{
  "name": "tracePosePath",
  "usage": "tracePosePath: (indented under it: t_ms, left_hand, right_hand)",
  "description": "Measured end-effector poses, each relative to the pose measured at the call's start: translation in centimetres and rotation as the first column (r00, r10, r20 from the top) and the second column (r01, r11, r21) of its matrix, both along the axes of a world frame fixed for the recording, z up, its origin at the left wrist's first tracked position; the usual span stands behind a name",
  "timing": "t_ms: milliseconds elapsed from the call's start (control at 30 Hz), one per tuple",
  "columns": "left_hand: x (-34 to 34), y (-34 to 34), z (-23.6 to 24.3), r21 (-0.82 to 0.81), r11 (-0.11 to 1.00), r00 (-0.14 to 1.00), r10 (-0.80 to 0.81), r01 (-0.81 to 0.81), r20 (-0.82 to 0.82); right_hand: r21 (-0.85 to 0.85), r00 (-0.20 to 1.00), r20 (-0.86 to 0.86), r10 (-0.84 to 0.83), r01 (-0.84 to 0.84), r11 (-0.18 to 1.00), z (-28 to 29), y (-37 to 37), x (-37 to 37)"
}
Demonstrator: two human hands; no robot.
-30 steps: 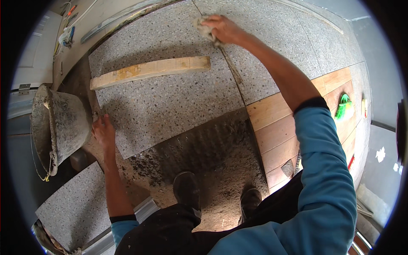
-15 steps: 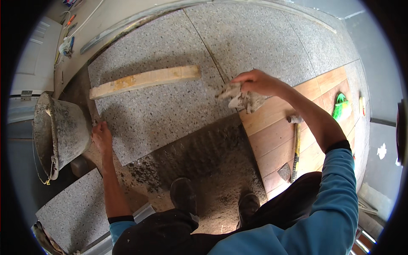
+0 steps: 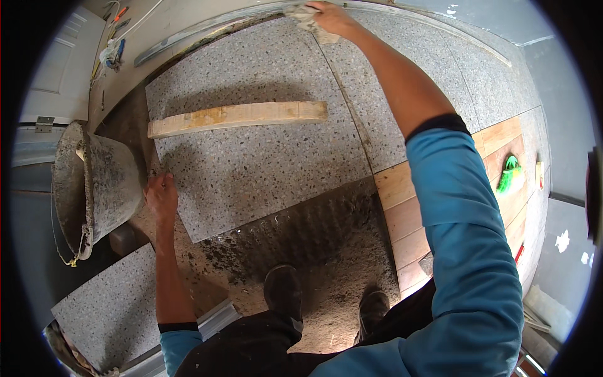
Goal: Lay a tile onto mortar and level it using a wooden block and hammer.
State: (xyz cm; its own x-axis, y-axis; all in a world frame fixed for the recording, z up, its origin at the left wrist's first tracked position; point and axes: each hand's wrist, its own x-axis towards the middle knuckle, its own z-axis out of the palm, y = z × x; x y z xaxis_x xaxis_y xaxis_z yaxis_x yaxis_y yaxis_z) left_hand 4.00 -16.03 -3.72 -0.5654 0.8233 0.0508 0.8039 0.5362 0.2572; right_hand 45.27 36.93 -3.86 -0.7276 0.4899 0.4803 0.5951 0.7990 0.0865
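Observation:
My right hand [image 3: 335, 20] is stretched to the far end of a large grey speckled tile [image 3: 251, 163], closed on a dirty, crumpled rag [image 3: 304, 17]. The rag lies at the seam between this tile and the one to its right. At the tile's left edge, beside the bucket, is my left hand [image 3: 162, 196] with its fingers curled; whether they grip anything is hidden. A pale wooden batten [image 3: 239, 117] rests across the tile.
A mortar-caked bucket [image 3: 113, 185] lies tipped at the left, above another speckled tile [image 3: 113, 308]. Dark, ridged mortar [image 3: 301, 226] covers the floor before my boots [image 3: 282, 289]. Wood-look tiles [image 3: 399, 210] run along the right, with a green brush [image 3: 509, 173] on them.
My right hand has carried the rag away from me, from the tile's near right corner up the seam to its far end. My right sleeve now covers the hammer. My left hand stays by the edge.

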Motion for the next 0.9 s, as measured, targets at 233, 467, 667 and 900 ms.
tracePosePath:
  t_ms: [233, 467, 667, 900]
  left_hand:
    - [-3.3, -2.1, -0.3, -0.049, 0.987, 0.983, -0.159, 0.155, -0.091]
    - [-4.4, -2.5, -0.4, -0.035, 0.998, 0.998, -0.056, 0.056, 0.005]
    - [-5.5, -1.1, -0.8, -0.149, 0.988, 0.997, -0.042, 0.050, 0.058]
    - [-5.3, -1.3, -1.1, -0.159, 0.987, 1.000, -0.006, 0.006, -0.002]
  right_hand:
    - [-0.270, 0.873, -0.011, 0.487, -0.472, 0.839, -1.3, -8.0, -3.8]
    - [-0.448, 0.841, -0.364, 0.400, -0.535, 0.716, -1.9, -24.1, 7.5]
    - [-0.563, 0.988, -0.009, 0.154, -0.132, 0.816, 1.5, -35.8, 15.6]
    - [-0.751, 0.974, 0.109, 0.199, -0.051, 0.659, 6.6, -39.7, 18.5]
